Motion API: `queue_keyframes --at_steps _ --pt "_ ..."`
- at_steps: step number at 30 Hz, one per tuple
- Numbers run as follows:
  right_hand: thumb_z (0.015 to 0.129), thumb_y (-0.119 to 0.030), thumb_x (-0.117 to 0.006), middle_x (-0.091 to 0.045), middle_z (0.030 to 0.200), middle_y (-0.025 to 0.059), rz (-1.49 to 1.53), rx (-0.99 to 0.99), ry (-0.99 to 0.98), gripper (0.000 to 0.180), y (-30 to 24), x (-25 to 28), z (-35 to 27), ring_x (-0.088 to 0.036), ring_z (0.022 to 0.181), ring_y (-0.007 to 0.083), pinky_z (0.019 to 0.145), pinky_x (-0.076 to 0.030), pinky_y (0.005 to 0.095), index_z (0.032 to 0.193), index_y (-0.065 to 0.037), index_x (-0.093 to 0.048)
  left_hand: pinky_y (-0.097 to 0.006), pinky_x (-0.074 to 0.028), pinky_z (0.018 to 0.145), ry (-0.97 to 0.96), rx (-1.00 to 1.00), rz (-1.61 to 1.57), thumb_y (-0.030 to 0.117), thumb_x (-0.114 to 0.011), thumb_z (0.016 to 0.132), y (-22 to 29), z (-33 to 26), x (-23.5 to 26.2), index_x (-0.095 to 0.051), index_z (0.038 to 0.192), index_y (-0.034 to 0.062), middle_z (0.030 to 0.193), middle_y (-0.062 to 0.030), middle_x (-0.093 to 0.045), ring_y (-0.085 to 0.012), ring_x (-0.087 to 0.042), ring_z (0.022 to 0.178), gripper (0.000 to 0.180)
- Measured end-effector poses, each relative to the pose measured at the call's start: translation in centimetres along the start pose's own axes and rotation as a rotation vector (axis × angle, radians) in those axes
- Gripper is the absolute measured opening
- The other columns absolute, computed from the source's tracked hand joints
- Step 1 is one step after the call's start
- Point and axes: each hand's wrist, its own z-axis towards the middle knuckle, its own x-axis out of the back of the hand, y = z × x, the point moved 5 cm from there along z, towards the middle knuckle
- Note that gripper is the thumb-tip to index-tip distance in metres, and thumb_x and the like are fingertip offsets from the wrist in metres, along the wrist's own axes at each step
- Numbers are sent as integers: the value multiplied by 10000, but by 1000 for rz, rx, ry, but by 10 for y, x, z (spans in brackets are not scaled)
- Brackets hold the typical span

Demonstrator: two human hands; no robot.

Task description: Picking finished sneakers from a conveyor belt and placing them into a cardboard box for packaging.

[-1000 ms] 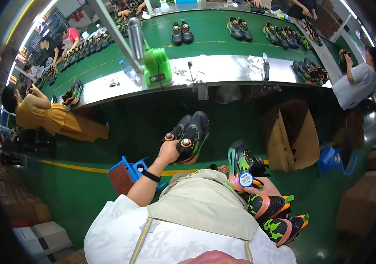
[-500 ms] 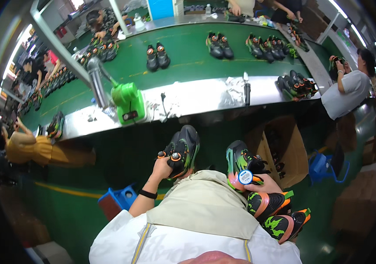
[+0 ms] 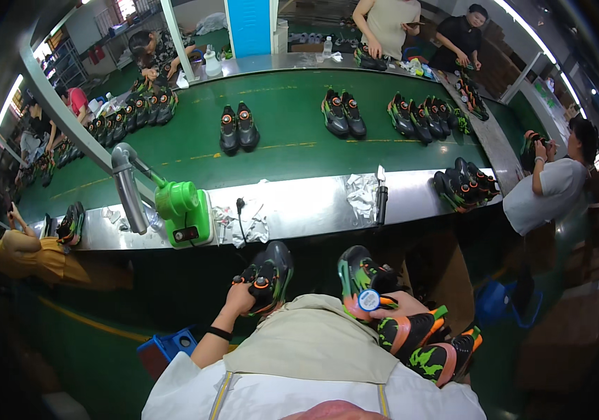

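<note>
My left hand [image 3: 239,299] is closed around a pair of black sneakers [image 3: 279,269] with orange-ringed dials, held low in front of my apron with the toes pointing away. On the right, my right hand [image 3: 406,305] grips a black and green sneaker [image 3: 357,269] at its heel end. A round white and blue tag [image 3: 369,301] covers part of that shoe. Two more sneakers, a nearer one [image 3: 445,358] and a farther one [image 3: 401,330], lie along my right forearm, hiding most of it. Some right fingers are hidden behind the shoes.
Ahead runs a metal ledge [image 3: 299,203] with a green machine [image 3: 186,210], a black cable and crumpled paper. Beyond it, a green conveyor belt [image 3: 278,119] carries several sneakers. A cardboard box [image 3: 453,287] and blue stool [image 3: 503,302] stand right; another blue stool [image 3: 182,341] is left. People work around the belt.
The view has tilted up, so the belt, ledge and people sit lower in the picture. Both hands still hold their sneakers and appear slightly lower and further left.
</note>
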Motion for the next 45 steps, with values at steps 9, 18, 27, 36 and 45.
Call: queue_keyframes --at_steps 9,18,27,36,45 --pt "845 -241 -779 -700 1058 71 -41 18 -112 443 6 94 -7 -611 996 141 945 -454 297 1200 -5 -658 -443 -521 851 115 23 -27 201 -639 831 75 -37 5 -719 1036 97 987 -205 -695 -403 -654 944 242" --pt "849 -213 -764 -700 1016 36 24 53 -41 390 9 153 1 -598 950 112 907 -456 284 1162 1 -671 -481 -525 697 587 -371 -84 113 -709 761 243 46 128 -702 997 82 777 -217 -665 -427 -646 784 239" --pt "819 -247 -789 -718 970 98 -121 63 52 419 -59 168 82 -631 898 137 881 -479 304 1141 -3 -680 -461 -534 660 763 -623 36 79 -720 712 286 175 245 -674 1073 101 741 -192 -675 -378 -677 736 365" --pt "822 -255 -790 -720 980 89 62 20 27 427 -70 228 159 -635 907 143 874 -476 297 1145 -1 -676 -451 -528 646 688 -643 106 99 -744 703 333 279 271 -648 1120 128 754 -158 -680 -370 -671 714 429" --pt "836 -255 -775 -711 967 66 18 50 -38 399 -71 325 174 -608 907 110 872 -472 302 1135 -8 -680 -451 -535 674 683 -648 39 70 -732 700 404 315 262 -660 1124 104 779 -183 -685 -376 -674 742 432"
